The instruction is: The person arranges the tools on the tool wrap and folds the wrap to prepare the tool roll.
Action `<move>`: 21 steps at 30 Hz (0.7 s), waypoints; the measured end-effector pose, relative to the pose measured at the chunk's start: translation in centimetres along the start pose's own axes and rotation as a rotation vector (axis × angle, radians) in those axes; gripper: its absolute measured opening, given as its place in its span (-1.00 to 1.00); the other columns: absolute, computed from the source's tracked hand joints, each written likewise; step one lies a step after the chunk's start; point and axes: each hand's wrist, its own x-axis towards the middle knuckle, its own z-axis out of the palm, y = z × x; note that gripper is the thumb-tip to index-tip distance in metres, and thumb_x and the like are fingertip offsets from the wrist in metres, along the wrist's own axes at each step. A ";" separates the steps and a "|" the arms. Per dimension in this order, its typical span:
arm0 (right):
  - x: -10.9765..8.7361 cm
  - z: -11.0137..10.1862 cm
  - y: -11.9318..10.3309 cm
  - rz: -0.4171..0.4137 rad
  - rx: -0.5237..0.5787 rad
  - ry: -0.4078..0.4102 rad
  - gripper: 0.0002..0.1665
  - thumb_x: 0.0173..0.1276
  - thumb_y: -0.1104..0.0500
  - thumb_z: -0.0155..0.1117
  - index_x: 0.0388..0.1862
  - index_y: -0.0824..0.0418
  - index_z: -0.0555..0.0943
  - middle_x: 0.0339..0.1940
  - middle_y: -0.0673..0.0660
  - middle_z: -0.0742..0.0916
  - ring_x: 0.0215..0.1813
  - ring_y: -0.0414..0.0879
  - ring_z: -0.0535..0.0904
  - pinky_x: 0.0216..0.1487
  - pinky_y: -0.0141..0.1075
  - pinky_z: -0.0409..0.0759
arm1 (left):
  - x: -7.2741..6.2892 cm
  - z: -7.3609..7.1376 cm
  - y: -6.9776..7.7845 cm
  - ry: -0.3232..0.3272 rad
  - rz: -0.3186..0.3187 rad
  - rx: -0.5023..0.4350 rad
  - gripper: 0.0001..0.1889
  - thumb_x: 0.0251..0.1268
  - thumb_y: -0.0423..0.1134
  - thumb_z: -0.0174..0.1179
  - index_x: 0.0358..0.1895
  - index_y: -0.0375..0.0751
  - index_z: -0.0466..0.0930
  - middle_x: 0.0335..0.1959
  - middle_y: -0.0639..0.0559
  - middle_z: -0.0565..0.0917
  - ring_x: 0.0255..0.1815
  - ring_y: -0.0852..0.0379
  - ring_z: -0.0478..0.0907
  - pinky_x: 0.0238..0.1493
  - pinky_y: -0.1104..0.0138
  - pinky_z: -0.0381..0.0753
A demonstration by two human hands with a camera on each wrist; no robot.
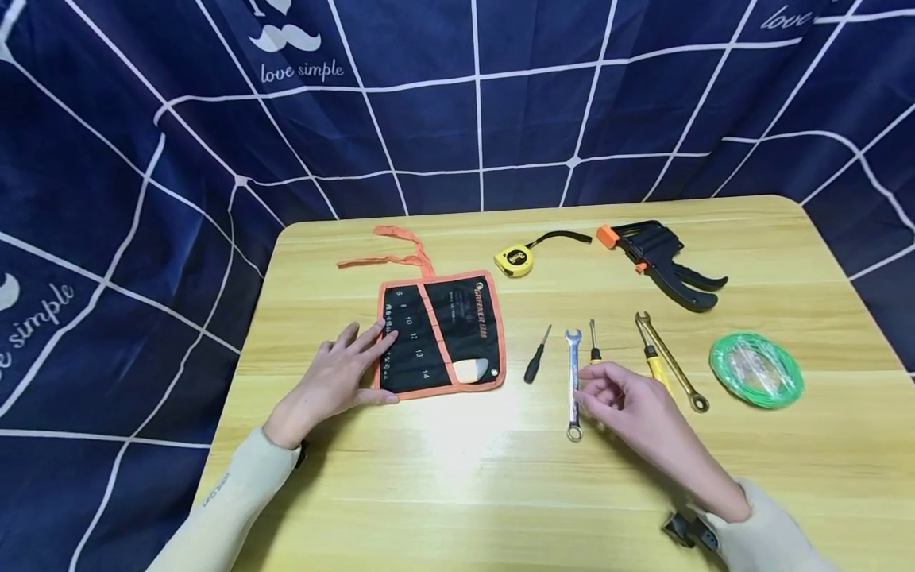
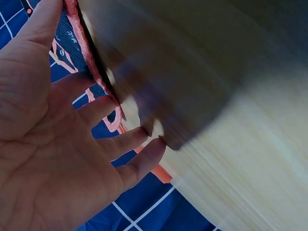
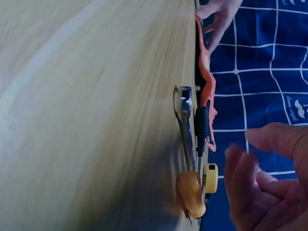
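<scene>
My left hand rests at the left edge of a black tool pouch with orange trim, its fingertips on the fabric. In the left wrist view its fingers are spread along the pouch's orange border. My right hand hovers over the table beside a silver combination wrench. Its thumb and index finger are apart, with nothing between them in the right wrist view. Partly hidden under that hand lies a yellow-handled screwdriver. A small black screwdriver lies between pouch and wrench.
Right of my right hand lie another yellow-handled tool, a brass-coloured wrench and a coil of green wire. Farther back are a yellow tape measure and a black bar clamp. A white-and-grey rounded piece sits on the pouch.
</scene>
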 end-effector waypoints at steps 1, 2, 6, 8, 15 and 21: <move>0.0 0.1 0.0 0.017 0.000 -0.011 -0.72 0.44 0.20 0.58 0.06 0.26 0.77 -0.34 -0.12 0.76 -0.36 -0.23 0.64 -0.25 -0.37 0.62 | 0.0 0.0 0.0 -0.002 0.000 0.000 0.10 0.25 0.37 0.48 0.74 -0.11 0.27 0.75 -0.19 0.20 0.66 -0.51 0.14 0.30 -0.41 0.39; -0.1 0.1 -0.1 0.041 0.006 -0.027 -0.71 0.46 0.18 0.57 0.08 0.27 0.76 -0.35 -0.12 0.77 -0.39 -0.22 0.66 -0.23 -0.36 0.63 | 0.0 0.1 -0.1 -0.002 0.001 -0.001 0.10 0.25 0.37 0.48 0.74 -0.10 0.27 0.75 -0.19 0.20 0.66 -0.50 0.14 0.30 -0.42 0.39; -0.2 0.5 -0.4 0.137 0.051 -0.117 -0.63 0.51 0.19 0.52 0.16 0.37 0.69 -0.44 -0.09 0.77 -0.53 -0.16 0.67 -0.36 -0.31 0.64 | -0.1 0.1 -0.1 -0.005 0.001 -0.001 0.10 0.26 0.37 0.47 0.75 -0.09 0.26 0.76 -0.19 0.19 0.67 -0.50 0.13 0.31 -0.42 0.37; -0.2 0.8 -0.4 0.176 0.049 -0.151 -0.59 0.51 0.19 0.52 0.19 0.40 0.66 -0.49 -0.09 0.76 -0.59 -0.13 0.66 -0.45 -0.29 0.63 | 0.0 0.1 -0.1 -0.002 0.002 0.002 0.10 0.26 0.37 0.47 0.75 -0.09 0.26 0.76 -0.19 0.19 0.67 -0.50 0.12 0.31 -0.42 0.37; -0.2 1.5 -0.4 0.218 -0.062 -0.233 -0.68 0.48 0.18 0.54 -0.01 0.37 0.66 -0.62 -0.08 0.67 -0.69 -0.14 0.60 -0.63 -0.27 0.57 | -0.1 0.2 -0.1 0.002 0.003 0.005 0.10 0.26 0.38 0.46 0.75 -0.10 0.27 0.75 -0.19 0.21 0.67 -0.50 0.12 0.30 -0.42 0.37; 0.0 1.7 -0.7 0.215 -0.133 -0.245 -0.76 0.48 0.17 0.54 -0.17 0.28 0.64 -0.67 -0.08 0.62 -0.72 -0.17 0.57 -0.65 -0.29 0.53 | -0.1 0.3 -0.1 0.010 0.004 -0.003 0.08 0.28 0.37 0.46 0.74 -0.11 0.28 0.75 -0.19 0.21 0.67 -0.50 0.13 0.29 -0.41 0.37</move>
